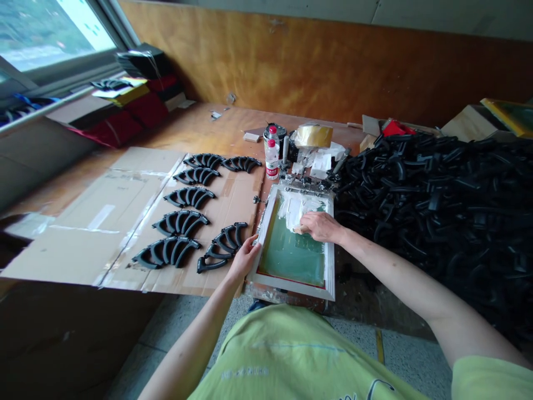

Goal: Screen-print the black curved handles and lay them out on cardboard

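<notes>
Head view: right hand (pixel 320 226) partly hides the framed screen (pixel 289 258).

Daylight comes from a window (pixel 62 33) at the upper left, its frame running above a ledge (pixel 45 114) and a dull grey wall (pixel 33 150) below, while the rest of the room sits in dimmer, cool shade. A glossy orange-brown wooden panel (pixel 250 61) stands upright along the back of the brown wooden table (pixel 200 125), with a plain grey wall (pixel 316 10) behind it. Under the table's near edge lies a speckled grey floor (pixel 162 319), crossed by thin seams and a short yellow strip (pixel 380 345).
</notes>
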The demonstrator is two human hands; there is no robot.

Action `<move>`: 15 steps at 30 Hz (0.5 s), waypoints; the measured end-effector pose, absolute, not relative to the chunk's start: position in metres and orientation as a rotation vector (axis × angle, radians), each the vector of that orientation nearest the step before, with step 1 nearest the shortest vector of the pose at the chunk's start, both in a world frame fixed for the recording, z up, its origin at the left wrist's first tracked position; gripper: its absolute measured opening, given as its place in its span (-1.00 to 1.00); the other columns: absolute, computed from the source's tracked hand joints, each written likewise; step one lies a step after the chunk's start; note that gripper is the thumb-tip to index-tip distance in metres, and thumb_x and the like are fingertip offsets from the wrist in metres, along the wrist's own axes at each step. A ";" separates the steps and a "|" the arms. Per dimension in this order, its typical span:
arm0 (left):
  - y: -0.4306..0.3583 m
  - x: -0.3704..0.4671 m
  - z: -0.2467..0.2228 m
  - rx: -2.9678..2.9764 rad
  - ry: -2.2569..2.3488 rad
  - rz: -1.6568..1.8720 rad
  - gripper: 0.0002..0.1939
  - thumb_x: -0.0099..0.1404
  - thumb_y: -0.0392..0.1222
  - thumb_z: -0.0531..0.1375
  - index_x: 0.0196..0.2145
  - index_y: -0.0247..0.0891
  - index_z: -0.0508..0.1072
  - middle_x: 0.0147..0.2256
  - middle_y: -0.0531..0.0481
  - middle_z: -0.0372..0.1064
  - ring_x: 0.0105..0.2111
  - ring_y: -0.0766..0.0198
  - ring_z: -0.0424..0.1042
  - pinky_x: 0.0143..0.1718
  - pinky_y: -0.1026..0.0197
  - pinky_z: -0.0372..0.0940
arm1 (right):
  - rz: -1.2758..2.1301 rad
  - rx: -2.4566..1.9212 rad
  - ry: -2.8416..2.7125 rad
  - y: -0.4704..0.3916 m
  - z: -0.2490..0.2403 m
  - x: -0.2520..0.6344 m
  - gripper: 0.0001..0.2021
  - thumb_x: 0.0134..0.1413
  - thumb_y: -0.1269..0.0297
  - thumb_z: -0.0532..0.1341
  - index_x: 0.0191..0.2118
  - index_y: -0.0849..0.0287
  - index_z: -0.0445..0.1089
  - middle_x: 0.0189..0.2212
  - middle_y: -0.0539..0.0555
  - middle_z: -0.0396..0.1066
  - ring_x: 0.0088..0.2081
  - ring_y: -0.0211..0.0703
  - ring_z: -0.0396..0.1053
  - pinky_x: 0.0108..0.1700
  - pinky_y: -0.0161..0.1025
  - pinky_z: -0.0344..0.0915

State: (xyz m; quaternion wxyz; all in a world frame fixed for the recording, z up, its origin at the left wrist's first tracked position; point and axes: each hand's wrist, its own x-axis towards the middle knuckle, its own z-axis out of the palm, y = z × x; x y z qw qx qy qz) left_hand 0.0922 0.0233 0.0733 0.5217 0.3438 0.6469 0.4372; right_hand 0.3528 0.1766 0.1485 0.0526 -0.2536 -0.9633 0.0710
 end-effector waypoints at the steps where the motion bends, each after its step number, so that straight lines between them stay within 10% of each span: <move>1: 0.023 0.092 0.073 0.826 1.544 1.047 -0.35 0.12 0.13 0.26 0.11 -0.20 0.38 -0.35 -0.01 0.49 -0.34 0.19 0.46 -0.32 0.22 0.35 | 0.222 -0.808 -2.895 0.178 0.149 0.350 -0.91 0.04 0.46 0.15 -0.38 0.16 0.37 -0.40 0.06 0.41 -0.31 -0.13 0.31 -0.28 -0.25 0.12; 15: 0.023 0.094 0.104 0.791 1.535 1.003 -0.24 0.07 0.23 0.25 0.13 -0.26 0.31 -0.38 0.01 0.47 -0.45 0.27 0.42 -0.42 0.28 0.28 | 0.262 -1.110 -2.596 0.204 0.149 0.345 -0.73 0.13 0.28 0.21 -0.02 0.05 0.42 -0.23 0.03 0.48 -0.22 -0.12 0.39 -0.22 -0.28 0.23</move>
